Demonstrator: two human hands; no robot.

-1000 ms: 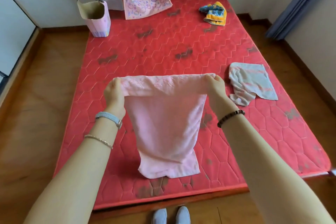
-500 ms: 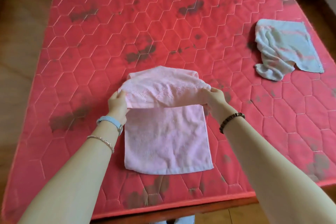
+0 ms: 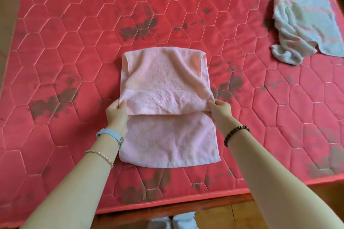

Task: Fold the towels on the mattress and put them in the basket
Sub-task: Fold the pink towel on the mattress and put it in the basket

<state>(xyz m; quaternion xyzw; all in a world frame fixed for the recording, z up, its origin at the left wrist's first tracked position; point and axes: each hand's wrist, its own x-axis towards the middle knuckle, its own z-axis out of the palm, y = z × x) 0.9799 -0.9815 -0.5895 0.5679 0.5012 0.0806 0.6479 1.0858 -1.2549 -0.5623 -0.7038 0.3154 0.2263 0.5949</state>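
A pink towel [image 3: 165, 135] lies on the red quilted mattress [image 3: 74, 52] in front of me. Its far end is folded over towards me, and the folded layer's embroidered edge hangs across the middle of the towel. My left hand [image 3: 116, 115] pinches the left corner of that edge. My right hand [image 3: 221, 110] pinches the right corner. The lower half of the towel lies flat near the mattress's front edge. A crumpled pale blue-grey towel [image 3: 305, 26] rests at the far right. The basket is out of view.
The mattress's front edge [image 3: 167, 208] runs just below the towel, with a wooden bed frame and floor beneath it. Grey shoe tips [image 3: 173, 222] show at the bottom. Bare floor borders the mattress on the left.
The towel hung in the air a second ago; now it lies on the mattress, and both hands have drawn its top edge down towards me over the lower half. The view has tilted downward.
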